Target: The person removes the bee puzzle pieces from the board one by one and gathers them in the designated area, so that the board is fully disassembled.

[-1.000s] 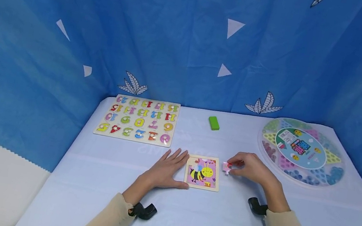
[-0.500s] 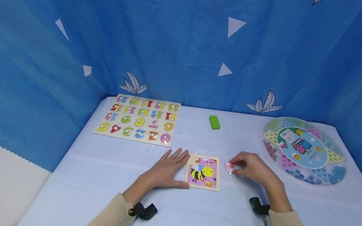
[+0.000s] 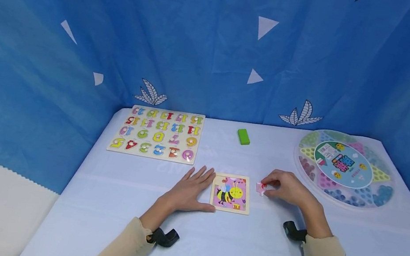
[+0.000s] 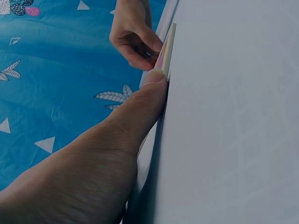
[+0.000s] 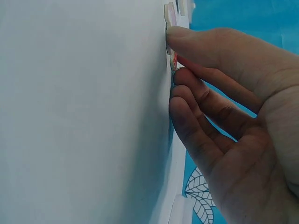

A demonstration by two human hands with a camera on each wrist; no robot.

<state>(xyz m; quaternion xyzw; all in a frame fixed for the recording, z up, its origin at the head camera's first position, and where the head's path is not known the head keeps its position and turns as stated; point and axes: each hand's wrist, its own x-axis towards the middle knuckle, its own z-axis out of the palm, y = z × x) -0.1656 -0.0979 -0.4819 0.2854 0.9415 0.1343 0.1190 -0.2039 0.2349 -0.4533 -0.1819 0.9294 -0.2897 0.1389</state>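
Square pale-wood bee puzzle (image 3: pixel 230 210): flat, yellow-and-black bee on pink, bare wood showing at the upper left; your left hand (image 3: pixel 187 193) touches its left edge.
Small pink-and-red jigsaw piece (image 3: pixel 260 188): pinched nearly flat in your right hand (image 3: pixel 289 188), just right of the puzzle.

Worktop (image 3: pixel 234 249), covered in white, lightly creased. Directly on it:

Far left: number board (image 3: pixel 165 144), pale, rectangular, flat, with four rows of coloured numerals.

Far middle: green block (image 3: pixel 244 137), small, oblong, lying flat between the number board and the round case.

Far right: round case (image 3: pixel 344 165), flat and clear-sided, holding coloured beads in sections, with an oval printed label and a white sticker.

Centre: bee puzzle (image 3: pixel 232 210), small, square, pale-framed, pink ground, lying flat.

Left of the bee puzzle: left hand (image 3: pixel 189 190), palm down, fingers spread, touching the frame.
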